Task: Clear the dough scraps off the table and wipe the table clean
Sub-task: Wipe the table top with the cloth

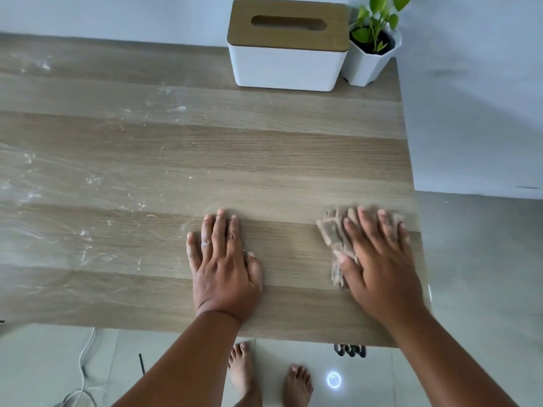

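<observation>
The wooden table (264, 160) carries white flour smears and small dough scraps (88, 183) across its left half. My right hand (379, 259) lies flat with straight fingers on a crumpled brown cloth (332, 230), pressing it onto the table near the right edge. My left hand (223, 259) rests flat on the bare wood beside it, fingers straight, holding nothing. The cloth shows only at the left of my right hand and between its fingers.
A white tissue box with a wooden lid (288, 45) stands at the back of the table, with a small potted plant (373, 51) at the back right corner. A white cable (85, 365) lies on the floor at lower left. The table's right edge runs just past the cloth.
</observation>
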Demonstrator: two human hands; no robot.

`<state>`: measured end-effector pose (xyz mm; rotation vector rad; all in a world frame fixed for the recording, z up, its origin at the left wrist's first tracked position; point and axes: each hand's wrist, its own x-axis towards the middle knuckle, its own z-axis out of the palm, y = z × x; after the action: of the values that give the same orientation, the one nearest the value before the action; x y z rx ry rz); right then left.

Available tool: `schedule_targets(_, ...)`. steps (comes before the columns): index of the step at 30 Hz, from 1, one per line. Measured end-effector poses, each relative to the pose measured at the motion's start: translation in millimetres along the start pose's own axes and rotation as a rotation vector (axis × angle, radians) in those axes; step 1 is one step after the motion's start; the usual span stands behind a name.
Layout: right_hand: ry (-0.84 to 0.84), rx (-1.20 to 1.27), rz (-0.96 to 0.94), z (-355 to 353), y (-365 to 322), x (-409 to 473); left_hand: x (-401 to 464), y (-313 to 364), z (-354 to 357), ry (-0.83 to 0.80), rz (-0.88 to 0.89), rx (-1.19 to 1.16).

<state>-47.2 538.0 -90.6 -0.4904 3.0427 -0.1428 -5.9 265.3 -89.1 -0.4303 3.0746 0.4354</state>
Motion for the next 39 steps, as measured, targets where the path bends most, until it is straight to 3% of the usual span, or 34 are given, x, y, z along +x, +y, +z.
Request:
schedule_targets(5, -0.004, 0.019, 0.301, -2, -43, 79, 0, -1, 0, -0.011, -0.002, 0.007)
schedule_targets(12, 0.042, 0.094, 0.051, 8, -131, 90, 1, -3, -1, -0.022, -0.007, 0.028)
schedule_targets(24, 0.063, 0.125, -0.135, 10, -94, 14, 1, -2, 0, 0.021, -0.005, 0.008)
schedule_targets(31, 0.048, 0.073, -0.171, 6, -64, -5, 1, -1, 0, 0.02, -0.005, 0.013)
schedule_targets(39, -0.021, 0.1, -0.067, 1, -98, 47, 1, -1, -1, -0.009, -0.003, 0.032)
